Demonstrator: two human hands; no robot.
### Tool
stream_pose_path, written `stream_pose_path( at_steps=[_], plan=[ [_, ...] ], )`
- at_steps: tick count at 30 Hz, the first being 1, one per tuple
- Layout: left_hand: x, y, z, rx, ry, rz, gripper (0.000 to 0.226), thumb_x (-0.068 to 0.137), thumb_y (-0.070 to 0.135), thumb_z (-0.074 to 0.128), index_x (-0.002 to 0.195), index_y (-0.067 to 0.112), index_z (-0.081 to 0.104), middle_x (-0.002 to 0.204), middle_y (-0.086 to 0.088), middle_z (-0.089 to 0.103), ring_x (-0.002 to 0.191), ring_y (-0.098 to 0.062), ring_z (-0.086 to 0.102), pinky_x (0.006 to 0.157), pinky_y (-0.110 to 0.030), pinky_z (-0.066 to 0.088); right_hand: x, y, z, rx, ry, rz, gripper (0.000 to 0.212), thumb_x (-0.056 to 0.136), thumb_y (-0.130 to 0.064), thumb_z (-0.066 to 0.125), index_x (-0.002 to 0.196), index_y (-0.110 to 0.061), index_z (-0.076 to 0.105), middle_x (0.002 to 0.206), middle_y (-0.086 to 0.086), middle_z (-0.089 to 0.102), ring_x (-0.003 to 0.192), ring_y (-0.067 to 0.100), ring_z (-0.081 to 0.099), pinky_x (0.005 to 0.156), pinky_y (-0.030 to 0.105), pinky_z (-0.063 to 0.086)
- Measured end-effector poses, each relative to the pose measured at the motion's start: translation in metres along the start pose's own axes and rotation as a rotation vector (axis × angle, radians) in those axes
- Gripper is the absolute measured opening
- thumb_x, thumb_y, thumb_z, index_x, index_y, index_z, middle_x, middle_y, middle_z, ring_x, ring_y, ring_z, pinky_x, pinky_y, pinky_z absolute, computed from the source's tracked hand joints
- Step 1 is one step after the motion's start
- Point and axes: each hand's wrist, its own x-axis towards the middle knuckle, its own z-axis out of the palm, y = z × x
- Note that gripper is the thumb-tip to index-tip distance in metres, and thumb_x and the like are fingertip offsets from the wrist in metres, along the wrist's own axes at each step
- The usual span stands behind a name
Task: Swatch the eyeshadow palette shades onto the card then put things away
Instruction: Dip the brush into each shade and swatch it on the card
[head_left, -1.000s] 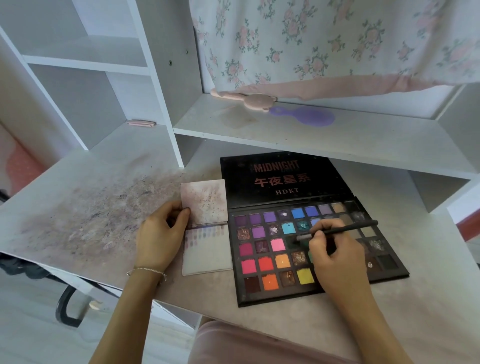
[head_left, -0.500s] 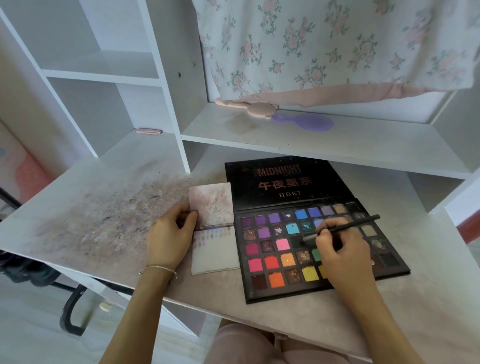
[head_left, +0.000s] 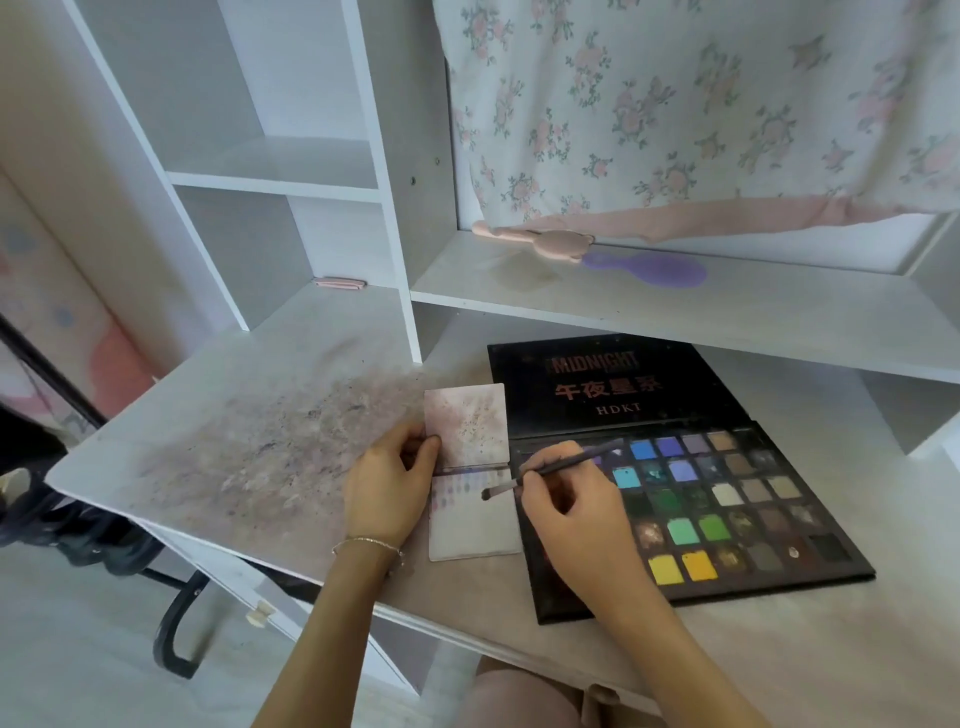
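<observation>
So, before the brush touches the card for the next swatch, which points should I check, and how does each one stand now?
1. Left hand holds the card steady at its left edge: ok.
2. Right hand has a firm grip on the brush: ok.
3. Brush tip is over the card, just right of the swatch row: ok.
4. Bare card remains below the swatches: ok.
5. Tip is loaded with colour: cannot tell.
6. Palette lies open beside the card: ok.

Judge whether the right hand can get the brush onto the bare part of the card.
Probably yes: the right hand holds the brush, tip already over the card; left hand sits beside it.
</observation>
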Motion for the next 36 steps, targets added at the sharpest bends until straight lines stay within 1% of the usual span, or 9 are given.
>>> stream_pose_path(
  at_steps=[2,4,8,14,18,22,29,33,36],
  plan=[
    [0.0,0.0,0.0,-0.003,0.0,0.003,0.009,0.087,0.019,0.059,0.086,0.013,0.065,0.071,0.004,0.062,0.067,-0.019,0.057,0.056,-0.024,0.037,0.005,-0.001,0.012,0.015,-0.011,0.011,0.015,0.087,-0.011,0.055,0.079,-0.023,0.054,0.069,-0.006,0.059,0.071,0.003,0.058,0.059,0.01,0.047],
    [0.0,-0.001,0.0,0.0,-0.003,0.012,0.009,0.087,0.019,0.058,0.086,0.013,0.065,0.071,0.002,0.063,0.067,-0.021,0.058,0.058,-0.027,0.041,0.008,-0.001,0.018,0.015,-0.022,0.012,0.012,0.086,-0.009,0.056,0.08,-0.019,0.055,0.071,-0.003,0.061,0.07,0.005,0.058,0.058,0.01,0.046],
    [0.001,-0.002,0.0,0.004,0.007,0.027,0.009,0.087,0.02,0.058,0.084,0.013,0.064,0.069,0.004,0.062,0.065,-0.018,0.056,0.054,-0.023,0.037,0.009,0.001,0.02,0.004,-0.024,0.007,0.017,0.085,-0.009,0.057,0.077,-0.024,0.054,0.068,-0.006,0.06,0.068,0.002,0.057,0.055,0.007,0.044],
    [0.0,-0.002,0.0,-0.006,0.008,0.025,0.009,0.087,0.019,0.059,0.086,0.013,0.066,0.072,0.003,0.063,0.066,-0.017,0.057,0.054,-0.024,0.036,0.008,0.003,0.019,-0.009,-0.047,0.022,0.019,0.085,-0.01,0.056,0.077,-0.026,0.054,0.067,-0.007,0.058,0.067,-0.002,0.056,0.055,0.007,0.043],
    [0.0,-0.002,0.0,-0.005,0.01,0.019,0.01,0.087,0.02,0.058,0.09,0.014,0.066,0.076,0.001,0.066,0.069,-0.018,0.058,0.058,-0.026,0.041,0.009,0.001,0.018,-0.02,-0.069,0.028,0.02,0.086,-0.01,0.055,0.078,-0.028,0.052,0.072,-0.008,0.058,0.075,0.0,0.055,0.059,0.006,0.044],
    [0.0,-0.002,0.0,-0.004,0.008,0.023,0.011,0.087,0.019,0.058,0.09,0.012,0.066,0.077,-0.004,0.069,0.071,-0.022,0.061,0.063,-0.032,0.049,0.009,0.001,0.018,-0.067,-0.088,0.023,0.024,0.086,-0.01,0.055,0.076,-0.03,0.048,0.072,-0.008,0.057,0.075,-0.003,0.054,0.059,0.007,0.044],
    [0.001,-0.004,0.001,-0.006,0.007,0.033,0.012,0.087,0.019,0.058,0.091,0.012,0.066,0.079,-0.003,0.068,0.072,-0.021,0.061,0.065,-0.032,0.05,0.01,0.0,0.019,-0.078,-0.1,0.017,0.025,0.087,-0.01,0.054,0.075,-0.032,0.046,0.069,-0.007,0.055,0.067,-0.006,0.052,0.055,0.007,0.042],
    [0.001,-0.004,0.001,-0.009,0.0,0.034,0.013,0.088,0.019,0.057,0.091,0.011,0.066,0.079,-0.004,0.068,0.073,-0.022,0.062,0.066,-0.037,0.052,0.009,0.001,0.018,-0.085,-0.115,0.018,0.026,0.086,-0.011,0.054,0.075,-0.032,0.045,0.071,-0.007,0.056,0.072,-0.003,0.053,0.057,0.008,0.043],
    [0.0,-0.004,0.001,-0.017,0.005,0.036,0.011,0.087,0.019,0.058,0.089,0.012,0.066,0.077,-0.003,0.068,0.072,-0.022,0.062,0.064,-0.035,0.05,0.009,0.001,0.018,-0.083,-0.116,0.016,0.026,0.086,-0.01,0.054,0.075,-0.032,0.045,0.071,-0.008,0.056,0.07,-0.005,0.053,0.057,0.007,0.043]
  ],
)
